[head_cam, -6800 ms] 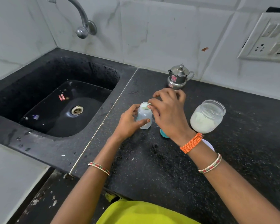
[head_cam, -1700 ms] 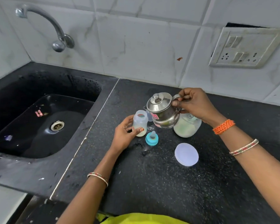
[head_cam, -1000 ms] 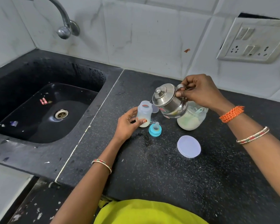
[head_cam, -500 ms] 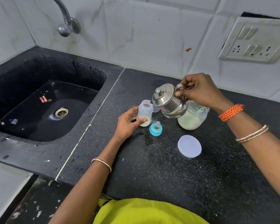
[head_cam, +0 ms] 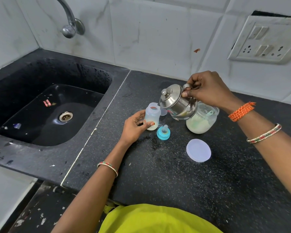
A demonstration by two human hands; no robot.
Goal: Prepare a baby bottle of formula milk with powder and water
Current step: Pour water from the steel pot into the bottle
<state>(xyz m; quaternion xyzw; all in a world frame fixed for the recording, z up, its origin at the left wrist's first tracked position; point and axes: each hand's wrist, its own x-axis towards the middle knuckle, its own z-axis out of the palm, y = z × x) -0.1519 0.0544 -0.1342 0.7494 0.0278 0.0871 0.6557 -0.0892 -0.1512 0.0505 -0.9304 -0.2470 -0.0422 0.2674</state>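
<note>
left hand (head_cam: 133, 126) grips bottle (head_cam: 151, 118); right hand (head_cam: 207, 89) tilts kettle (head_cam: 177, 102) above.

Single head cam, wide-angle, looks forward and steeply down at the bench (head_cam: 175, 182), close range; sink (head_cam: 45, 115) at left.

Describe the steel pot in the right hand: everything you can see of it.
The steel pot is small, round-bellied and shiny, with a domed lid topped by a knob and a loop handle at its back. A red sticker shows low on its side. The right hand pinches the handle and holds the pot in the air, tilted down to the left so that its front edge is at the open mouth of the baby bottle. It hangs in front of the powder jar. No stream is visible.
</note>
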